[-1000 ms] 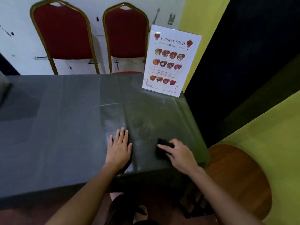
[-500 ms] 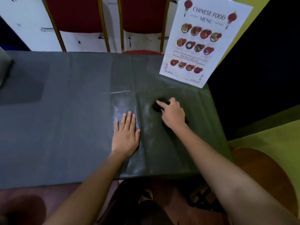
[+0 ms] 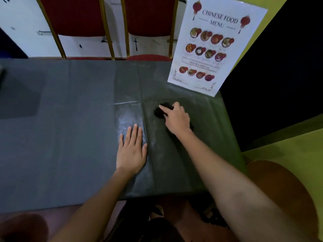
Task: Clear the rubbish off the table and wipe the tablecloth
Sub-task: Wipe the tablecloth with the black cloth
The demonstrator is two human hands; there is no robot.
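A dark grey tablecloth [image 3: 70, 137] covers the table, with wet, shiny streaks around my hands. My right hand [image 3: 176, 118] presses a small black cloth [image 3: 160, 111] onto the tablecloth, right of the middle fold; most of the cloth is hidden under the palm. My left hand [image 3: 132, 151] lies flat on the tablecloth near the front edge, fingers together, holding nothing. No rubbish is visible on the table.
A standing Chinese food menu card [image 3: 213, 48] is at the table's far right corner. Two red chairs with gold frames [image 3: 76, 16] stand behind the table. A round wooden stool [image 3: 279, 189] sits at the right front, and a dark object [image 3: 1, 75] shows at the left edge.
My right hand has pushed the black cloth from the front edge away toward the menu card. My left hand stays flat on the tablecloth. The view has tipped downward.
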